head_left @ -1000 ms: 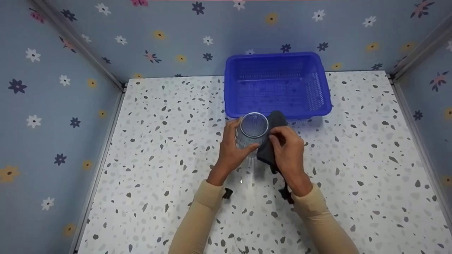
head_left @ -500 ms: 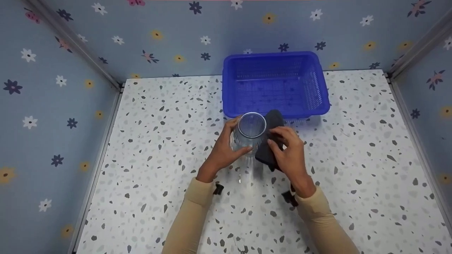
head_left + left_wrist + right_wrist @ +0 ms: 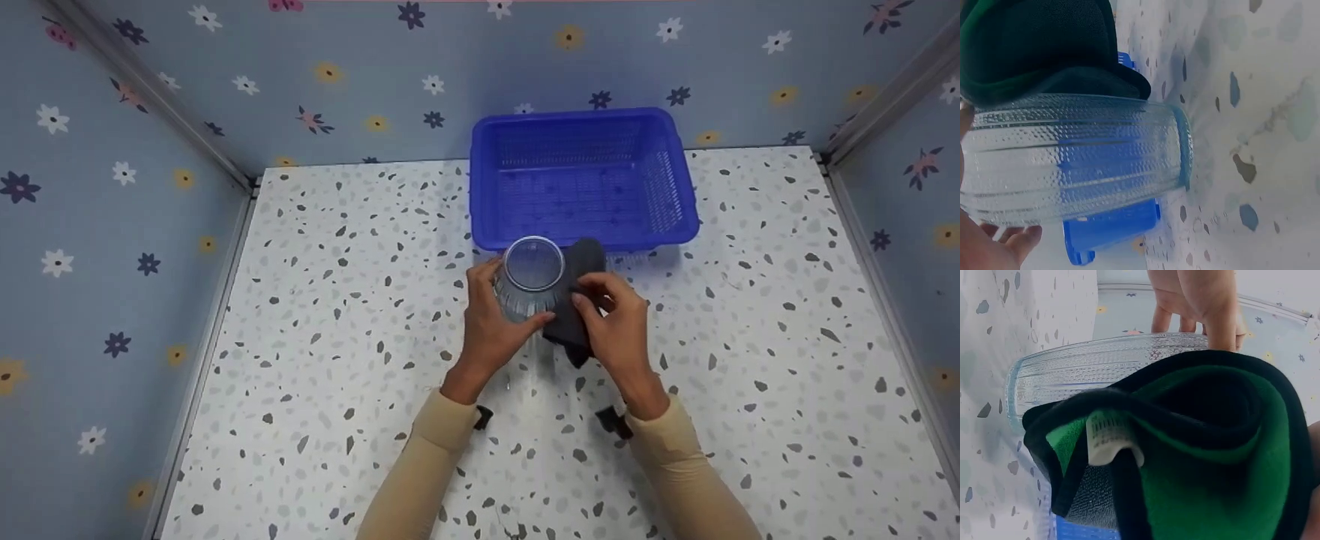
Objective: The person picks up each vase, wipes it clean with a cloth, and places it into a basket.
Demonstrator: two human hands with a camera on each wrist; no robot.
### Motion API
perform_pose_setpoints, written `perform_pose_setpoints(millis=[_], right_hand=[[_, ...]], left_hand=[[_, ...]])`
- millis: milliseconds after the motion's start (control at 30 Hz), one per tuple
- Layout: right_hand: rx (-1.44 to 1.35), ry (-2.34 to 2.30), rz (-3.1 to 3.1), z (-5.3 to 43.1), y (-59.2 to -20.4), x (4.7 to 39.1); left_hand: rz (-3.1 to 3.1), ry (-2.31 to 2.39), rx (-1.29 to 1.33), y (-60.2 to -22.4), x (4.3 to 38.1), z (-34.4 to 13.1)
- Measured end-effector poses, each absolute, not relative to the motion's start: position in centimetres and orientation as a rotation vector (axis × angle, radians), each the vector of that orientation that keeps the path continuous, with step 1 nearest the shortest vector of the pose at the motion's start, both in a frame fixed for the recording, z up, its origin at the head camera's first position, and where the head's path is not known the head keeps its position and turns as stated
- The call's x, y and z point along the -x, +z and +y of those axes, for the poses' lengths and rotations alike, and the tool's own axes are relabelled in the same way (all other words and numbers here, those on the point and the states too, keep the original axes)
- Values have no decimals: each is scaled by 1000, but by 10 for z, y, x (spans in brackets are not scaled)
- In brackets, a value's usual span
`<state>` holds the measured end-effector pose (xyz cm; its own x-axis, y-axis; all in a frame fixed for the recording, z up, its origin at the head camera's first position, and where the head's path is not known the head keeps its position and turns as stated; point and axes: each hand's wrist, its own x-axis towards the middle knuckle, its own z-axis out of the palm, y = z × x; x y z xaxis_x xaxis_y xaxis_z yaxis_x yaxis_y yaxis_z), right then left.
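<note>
A tall clear glass jar (image 3: 529,296), ribbed and finely textured, stands upright in front of the basket, its round rim upward. My left hand (image 3: 499,322) grips it from the left, thumb across the near side and fingers round the far side. Along the jar's right side lies a folded dark grey cloth (image 3: 574,315). My right hand (image 3: 615,319) pinches this cloth between thumb and fingers. In the right wrist view the cloth shows a green inner face (image 3: 1207,495), a dark border and a small white tag (image 3: 1112,437). The cloth lies against the jar (image 3: 1084,152) in the left wrist view.
Just behind the jar stands a blue plastic basket (image 3: 480,187) with perforated sides, near the back wall. The white speckled tabletop (image 3: 337,300) is bounded by blue flowered panels (image 3: 247,45) at the back, left and right.
My left hand swung outward to the left, then came back in, its thumb shifting along the jar. My right hand keeps the cloth at the jar's side, with slight shifts in its folds.
</note>
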<state>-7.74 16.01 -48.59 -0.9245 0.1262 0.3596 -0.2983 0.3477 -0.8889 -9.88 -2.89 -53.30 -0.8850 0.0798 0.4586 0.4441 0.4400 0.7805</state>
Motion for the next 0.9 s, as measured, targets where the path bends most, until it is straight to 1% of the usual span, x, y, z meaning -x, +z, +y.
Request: perform_pose_setpoints(millis=[233, 400, 600, 900], right_hand=[[-117, 1634, -2228, 158, -483, 77], [-131, 1661, -2213, 156, -479, 75], [-144, 1658, -2208, 155, -476, 75], [-187, 1574, -2257, 156, -474, 78]], left_hand=[[-2420, -1535, 522, -526, 105, -46], [-2407, -1538, 519, -523, 106, -47], [-2393, -1648, 588, -521, 109, -50], [-2401, -1555, 578, -519, 112, -50]])
